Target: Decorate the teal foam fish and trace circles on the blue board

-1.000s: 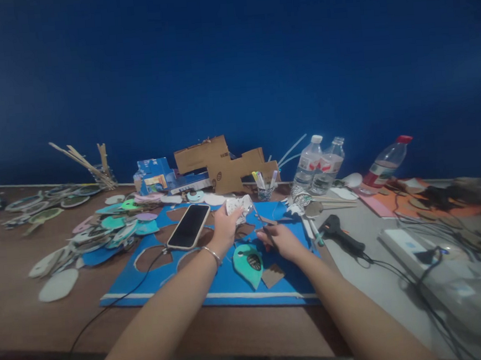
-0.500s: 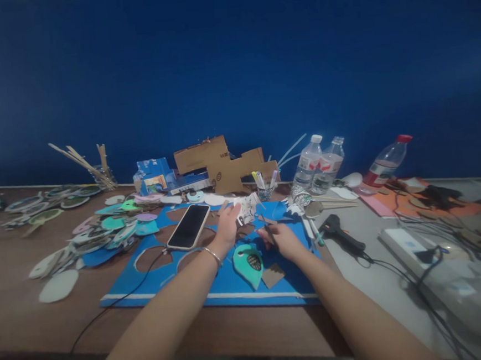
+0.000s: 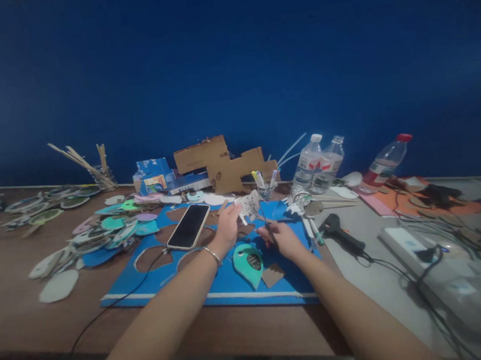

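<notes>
My left hand (image 3: pixel 228 225) is closed on the edge of a white paper piece with dark printed marks (image 3: pixel 249 206), held above the blue foam sheet (image 3: pixel 216 299). Dark scissors (image 3: pixel 272 233) are in my right hand (image 3: pixel 285 241), their blades pointing away from me, close to the paper's right side. Whether the blades touch the paper, I cannot tell. Below my hands lies a teal leaf-shaped foam piece (image 3: pixel 244 265) with a dark oval print, beside a small brown cardboard square (image 3: pixel 273 275). A phone (image 3: pixel 188 227) rests left of my left hand.
Foam cutouts (image 3: pixel 113 226) pile up at left. Behind stand cardboard (image 3: pixel 227 167), a cup of markers (image 3: pixel 265 186) and water bottles (image 3: pixel 309 161). On the right are a glue gun (image 3: pixel 342 236), a power strip (image 3: pixel 410 250) and a tilted red-capped bottle (image 3: pixel 388 160).
The white paper has turned slightly in my left hand and shows more of its printed face. The scissors have shifted a little; both arms stay nearly in place.
</notes>
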The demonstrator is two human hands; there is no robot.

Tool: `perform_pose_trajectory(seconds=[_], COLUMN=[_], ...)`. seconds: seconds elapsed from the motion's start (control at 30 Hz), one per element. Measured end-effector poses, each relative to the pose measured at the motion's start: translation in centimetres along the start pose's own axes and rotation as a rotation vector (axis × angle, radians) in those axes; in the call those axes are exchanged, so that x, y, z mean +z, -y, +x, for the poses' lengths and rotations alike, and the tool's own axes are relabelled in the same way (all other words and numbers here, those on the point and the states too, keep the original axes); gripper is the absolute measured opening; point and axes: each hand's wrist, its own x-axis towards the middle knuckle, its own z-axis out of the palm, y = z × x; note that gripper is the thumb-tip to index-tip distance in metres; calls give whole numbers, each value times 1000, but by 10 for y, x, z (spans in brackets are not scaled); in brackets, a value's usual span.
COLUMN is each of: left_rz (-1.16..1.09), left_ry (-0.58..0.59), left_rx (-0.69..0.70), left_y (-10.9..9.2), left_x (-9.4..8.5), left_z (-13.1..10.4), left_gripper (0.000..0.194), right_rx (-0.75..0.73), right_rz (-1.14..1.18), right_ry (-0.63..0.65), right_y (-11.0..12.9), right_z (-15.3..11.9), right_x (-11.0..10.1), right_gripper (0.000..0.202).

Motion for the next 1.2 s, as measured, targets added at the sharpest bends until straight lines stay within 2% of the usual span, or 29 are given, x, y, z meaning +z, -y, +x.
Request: perform_pose_trajectory(seconds=[0.23,0.4,0.53,0.73,0.93,1.2], left_rz=[121,186,170,137,118,124], left_ry=[5,22,15,-83,-75,-45], left_rx=[-18,30,52,70,36,40], left_y=[-1,-6,-7,-7,-6,-12], left_x=[-5,-4,-4,-3,0,3], left_z=[1,0,1,3,0,-3], left_gripper=[25,33,36,37,33,34], right_rx=[-4,2,5,-34,-131,-133], right_rz=[5,19,16,24,-104,-142], right_ry=[23,31,48,102,118,107], right_y=[-1,1,1,0,3,3], right_z=[1,1,0,-1,-3,-5], right_x=[0,-1,-2,0,1,1], right_gripper=[47,47,48,43,39,41])
